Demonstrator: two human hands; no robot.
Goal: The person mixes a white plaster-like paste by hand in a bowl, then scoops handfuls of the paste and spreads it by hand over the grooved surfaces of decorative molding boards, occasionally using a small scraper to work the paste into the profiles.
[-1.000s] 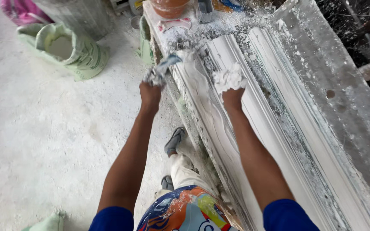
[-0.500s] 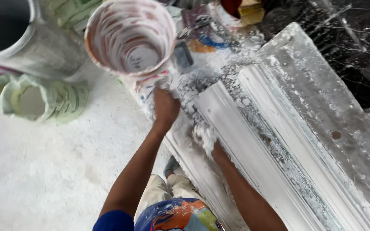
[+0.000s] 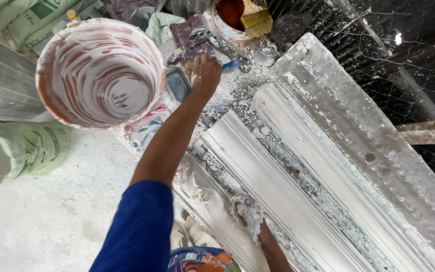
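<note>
— What is different from a second ago?

— The left hand (image 3: pixel 206 72) has left the edge of the mould and now reaches far up the bench, into the clutter beside the big plaster-smeared bucket (image 3: pixel 100 72). It rests on or just above a flat scraper (image 3: pixel 193 40) and a blue-handled tool (image 3: pixel 230 65) (I cannot tell which one it touches). From behind, the fingers look loosely curled, but whether they grip anything I cannot tell.

— And the right hand?

— Lower now. A second ago it was well up the long white moulding (image 3: pixel 278 186); now the right hand (image 3: pixel 250 217) sits at the near end, caked in wet plaster, pressed down onto the ridge with a white wad (image 3: pixel 245 211) under it — fibre or plaster, hard to say. The fingers are buried, so I cannot tell their spread.

— So the wiping has paused?

— I judge so: one hand steadies on the moulding while the other goes among the tools — a change of tool looks likely, not certain.

— Anything else up there?

— A small tin of reddish-brown liquid (image 3: pixel 230 17) with a brush (image 3: pixel 256 20) in it, just beyond the reaching hand, and a green sack (image 3: pixel 21 148) on the floor to the left.
</note>
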